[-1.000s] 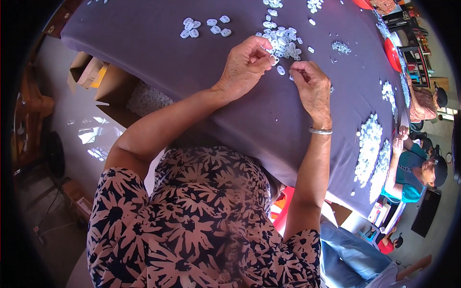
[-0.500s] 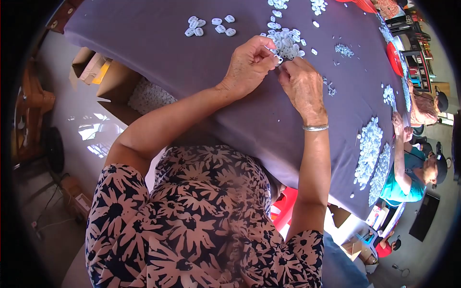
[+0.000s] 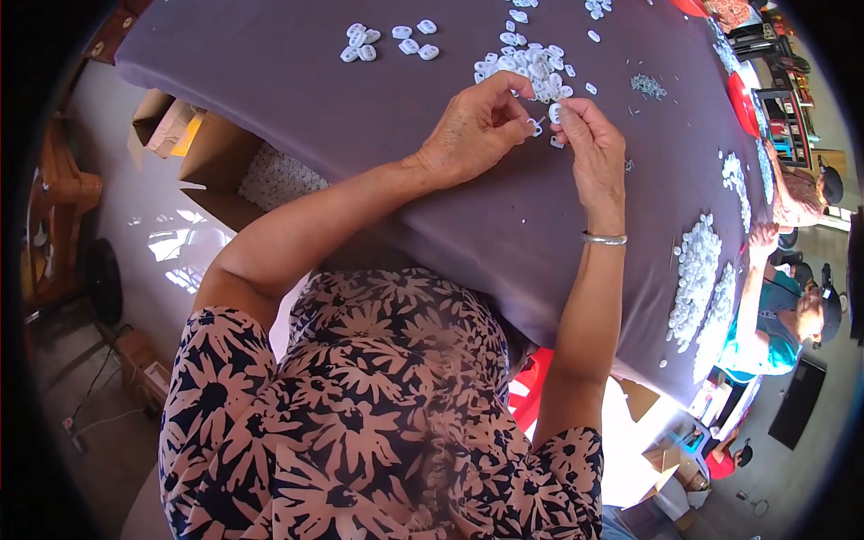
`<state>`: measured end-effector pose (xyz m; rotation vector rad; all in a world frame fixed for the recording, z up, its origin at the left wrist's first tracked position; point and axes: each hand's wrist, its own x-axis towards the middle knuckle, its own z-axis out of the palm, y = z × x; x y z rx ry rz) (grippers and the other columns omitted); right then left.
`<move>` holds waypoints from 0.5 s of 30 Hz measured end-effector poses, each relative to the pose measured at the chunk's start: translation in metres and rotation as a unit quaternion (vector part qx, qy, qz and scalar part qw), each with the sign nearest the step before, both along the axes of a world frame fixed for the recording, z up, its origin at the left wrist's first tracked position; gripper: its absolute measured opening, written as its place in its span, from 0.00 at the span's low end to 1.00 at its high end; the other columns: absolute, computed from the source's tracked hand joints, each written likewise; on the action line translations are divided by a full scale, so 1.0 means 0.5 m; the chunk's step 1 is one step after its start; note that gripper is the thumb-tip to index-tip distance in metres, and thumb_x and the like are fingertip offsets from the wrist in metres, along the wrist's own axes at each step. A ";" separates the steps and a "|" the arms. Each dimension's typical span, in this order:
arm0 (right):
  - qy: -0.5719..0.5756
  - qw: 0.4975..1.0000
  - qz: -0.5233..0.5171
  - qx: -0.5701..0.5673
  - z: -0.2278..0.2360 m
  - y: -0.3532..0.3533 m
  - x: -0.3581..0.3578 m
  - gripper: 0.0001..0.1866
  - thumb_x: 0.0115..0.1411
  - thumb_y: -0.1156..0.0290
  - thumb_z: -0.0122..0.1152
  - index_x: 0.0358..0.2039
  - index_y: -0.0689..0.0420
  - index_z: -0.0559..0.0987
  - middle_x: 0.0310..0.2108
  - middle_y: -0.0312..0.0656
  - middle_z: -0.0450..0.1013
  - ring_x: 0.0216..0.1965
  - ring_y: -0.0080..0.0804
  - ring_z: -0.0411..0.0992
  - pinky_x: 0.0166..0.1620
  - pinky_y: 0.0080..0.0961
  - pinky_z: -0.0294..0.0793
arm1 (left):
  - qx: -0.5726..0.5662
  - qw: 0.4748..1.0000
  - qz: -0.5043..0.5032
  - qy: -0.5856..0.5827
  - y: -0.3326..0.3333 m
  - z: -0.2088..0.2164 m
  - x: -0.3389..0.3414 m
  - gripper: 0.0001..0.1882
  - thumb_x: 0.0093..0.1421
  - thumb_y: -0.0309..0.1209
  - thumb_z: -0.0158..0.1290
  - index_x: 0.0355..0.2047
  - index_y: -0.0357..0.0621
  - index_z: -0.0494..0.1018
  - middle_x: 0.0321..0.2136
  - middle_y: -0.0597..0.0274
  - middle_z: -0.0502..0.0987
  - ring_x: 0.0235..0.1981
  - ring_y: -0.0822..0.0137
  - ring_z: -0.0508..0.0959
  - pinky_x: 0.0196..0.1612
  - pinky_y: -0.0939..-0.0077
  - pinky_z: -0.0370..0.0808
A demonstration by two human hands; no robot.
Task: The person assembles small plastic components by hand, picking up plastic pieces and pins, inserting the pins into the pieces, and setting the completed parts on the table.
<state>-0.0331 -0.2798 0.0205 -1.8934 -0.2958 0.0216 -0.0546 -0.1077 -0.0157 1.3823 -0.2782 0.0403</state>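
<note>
With the right hand (image 3: 596, 151) I am pinching a white oval piece (image 3: 554, 113) between thumb and forefinger, the other fingers curling in. I am holding the left hand (image 3: 477, 128) just beside it, half open, its forefinger and thumb tips standing apart; a small white part (image 3: 538, 127) is showing at the thumb, and I cannot tell whether the fingers are gripping it. A silver bangle (image 3: 604, 238) is circling the right wrist. Just beyond the hands, a white pile (image 3: 540, 65) is lying on the purple cloth (image 3: 360, 112). Two small clusters are sitting far left, and a grey heap (image 3: 647, 86) is lying to the right. Farther right, a long white heap (image 3: 695, 279) is stretching toward a person in teal (image 3: 765, 328). Near left, an open cardboard box (image 3: 216, 164) is holding more white bits.
</note>
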 end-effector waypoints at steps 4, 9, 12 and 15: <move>0.021 0.999 0.023 0.007 0.005 -0.009 -0.001 0.10 0.62 0.67 0.55 0.35 0.61 0.77 0.28 0.31 0.71 0.30 0.16 0.66 0.35 0.15 0.67 | 0.025 1.000 -0.001 -0.018 -0.001 -0.008 0.001 0.14 0.54 0.21 0.53 0.42 0.41 0.66 0.23 0.67 0.72 0.25 0.79 0.70 0.30 0.82 0.70; 0.017 0.998 0.044 -0.032 0.002 -0.019 0.002 0.10 0.61 0.67 0.55 0.35 0.61 0.77 0.28 0.30 0.71 0.30 0.16 0.67 0.36 0.15 0.67 | 0.079 0.996 -0.020 -0.035 0.003 0.000 -0.006 0.16 0.57 0.19 0.52 0.45 0.42 0.65 0.27 0.69 0.71 0.30 0.80 0.70 0.35 0.85 0.70; 0.011 0.996 0.051 -0.067 0.004 -0.019 0.001 0.10 0.62 0.66 0.55 0.35 0.61 0.77 0.28 0.29 0.70 0.30 0.16 0.66 0.36 0.15 0.67 | 0.095 0.994 -0.019 -0.041 0.002 -0.003 -0.005 0.17 0.57 0.19 0.52 0.46 0.42 0.65 0.27 0.69 0.71 0.30 0.80 0.70 0.35 0.85 0.70; 0.018 0.997 0.055 -0.059 0.004 -0.022 0.001 0.11 0.62 0.66 0.55 0.35 0.61 0.77 0.27 0.29 0.70 0.30 0.16 0.65 0.36 0.15 0.66 | 0.106 0.993 -0.021 -0.042 0.002 -0.002 -0.006 0.17 0.57 0.19 0.52 0.47 0.43 0.65 0.27 0.69 0.72 0.31 0.80 0.70 0.35 0.85 0.70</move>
